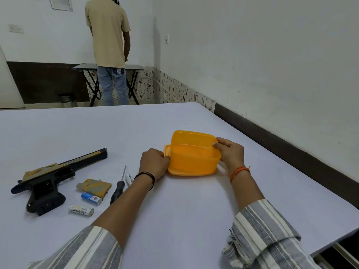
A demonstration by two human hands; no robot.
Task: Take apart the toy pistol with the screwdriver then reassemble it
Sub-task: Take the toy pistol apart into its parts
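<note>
The black and tan toy pistol (48,179) lies on its side at the left of the white table (174,220), its battery bay uncovered. Beside it lie a tan cover piece (95,186), a black-handled screwdriver (118,188) and three batteries: a blue one (91,198), a white one (81,210), and another white one (128,179) by my left wrist. An orange plastic box (191,161) stands mid-table with its lid (192,137) tilted up. My left hand (154,164) grips the box's left edge. My right hand (230,154) pinches the lid's right corner.
A person in a beige shirt and jeans stands with their back to me at a small folding table (108,66) across the room. A dark bin (67,100) stands on the floor there. The wall runs close along my table's right edge.
</note>
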